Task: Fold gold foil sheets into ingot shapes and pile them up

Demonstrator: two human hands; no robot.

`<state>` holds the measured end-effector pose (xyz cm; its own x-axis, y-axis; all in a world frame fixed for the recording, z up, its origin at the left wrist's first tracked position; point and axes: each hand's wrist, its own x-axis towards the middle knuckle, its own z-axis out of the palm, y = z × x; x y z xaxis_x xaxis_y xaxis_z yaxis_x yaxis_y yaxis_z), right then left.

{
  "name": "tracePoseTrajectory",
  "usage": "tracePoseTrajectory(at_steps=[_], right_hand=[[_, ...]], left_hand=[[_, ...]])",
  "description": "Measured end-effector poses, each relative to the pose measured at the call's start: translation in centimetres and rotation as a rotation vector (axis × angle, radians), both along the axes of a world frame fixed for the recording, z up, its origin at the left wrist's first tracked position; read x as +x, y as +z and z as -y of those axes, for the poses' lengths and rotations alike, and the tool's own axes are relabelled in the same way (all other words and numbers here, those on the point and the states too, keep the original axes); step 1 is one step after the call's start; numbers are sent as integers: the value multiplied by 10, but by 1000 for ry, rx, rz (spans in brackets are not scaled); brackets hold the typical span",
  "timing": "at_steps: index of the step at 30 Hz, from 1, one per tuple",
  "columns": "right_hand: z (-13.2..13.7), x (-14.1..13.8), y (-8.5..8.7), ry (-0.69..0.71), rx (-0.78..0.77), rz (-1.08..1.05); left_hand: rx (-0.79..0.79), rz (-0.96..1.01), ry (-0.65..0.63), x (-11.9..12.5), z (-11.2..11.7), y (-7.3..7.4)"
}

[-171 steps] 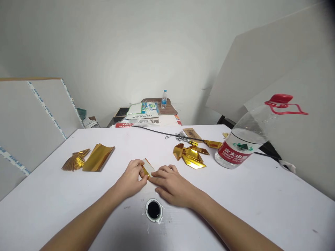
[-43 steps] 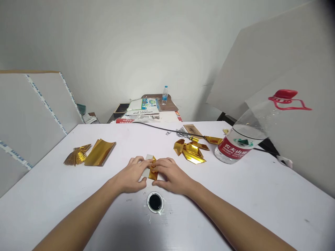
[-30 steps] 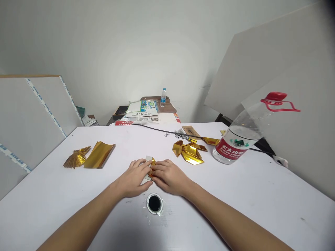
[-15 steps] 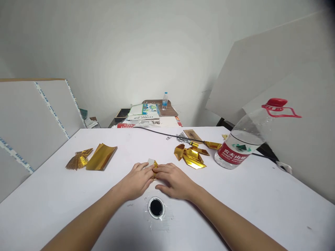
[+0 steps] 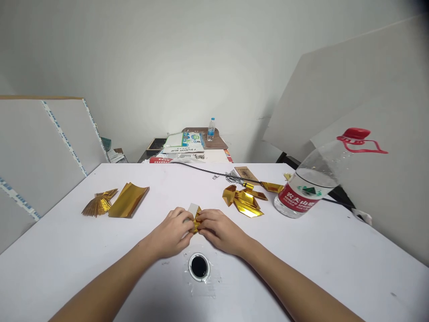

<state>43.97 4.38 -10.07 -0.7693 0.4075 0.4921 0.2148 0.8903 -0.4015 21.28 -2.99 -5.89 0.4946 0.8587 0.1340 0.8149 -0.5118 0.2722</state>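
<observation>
A small sheet of gold foil paper (image 5: 195, 213), white on its back, lies on the white table (image 5: 67, 250) between my two hands. My left hand (image 5: 172, 232) pinches its left side with curled fingers. My right hand (image 5: 219, 229) presses and pinches its right side, fingertips meeting the left hand's. Most of the paper is hidden under my fingers.
Folded gold paper pieces (image 5: 244, 200) lie right of my hands. A stack of gold sheets (image 5: 129, 201) and a gold fan (image 5: 99, 204) lie at the left. A water bottle (image 5: 315, 181) stands at the right. A black hole (image 5: 199, 266) sits in the table near me. A black cable (image 5: 208, 171) crosses the back.
The paper, flatter and longer several seconds ago, is now folded smaller. My fingers have closed in on it from both sides over the last second.
</observation>
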Motion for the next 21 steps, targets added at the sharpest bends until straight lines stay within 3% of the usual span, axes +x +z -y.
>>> tracePoseTrajectory(at_steps=[8,13,21], right_hand=[[2,-1,4,-27,-30,-8],[1,-4,2,-87,-126,-23],[3,-15,-2,-208,-237,-63]], left_hand=[[-64,54,79,3,0,-1],[-67,159,157,8,1,-5],[-148,256,391,13,0,-12]])
